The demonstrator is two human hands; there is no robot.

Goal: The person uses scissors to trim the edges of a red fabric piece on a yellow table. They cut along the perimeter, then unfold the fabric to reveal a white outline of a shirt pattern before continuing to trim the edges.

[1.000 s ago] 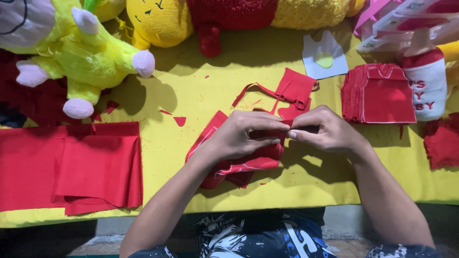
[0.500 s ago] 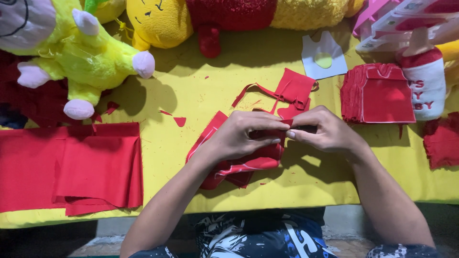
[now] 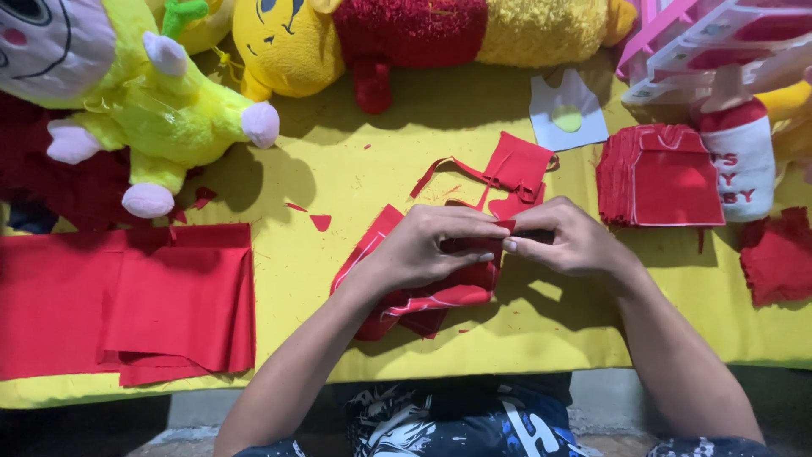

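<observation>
While its long axis runs diagonally from lower left to upper right, the folded red felt piece (image 3: pixel 440 283) lies mid-table, its upper end pinched by the left hand (image 3: pixel 436 245) and right hand (image 3: pixel 567 241), both closed on it. Around it spreads the yellow cloth-covered table (image 3: pixel 364 173), bearing stacked red felt sheets (image 3: pixel 127 305) and plush toys (image 3: pixel 161 110).

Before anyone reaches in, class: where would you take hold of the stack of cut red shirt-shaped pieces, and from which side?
Grip the stack of red shirt-shaped pieces at its near bottom edge, coming from the table's front. That edge probably suits best: it is straight, with the layers flush and bare yellow table before it; a white plush crowds the right side.
</observation>
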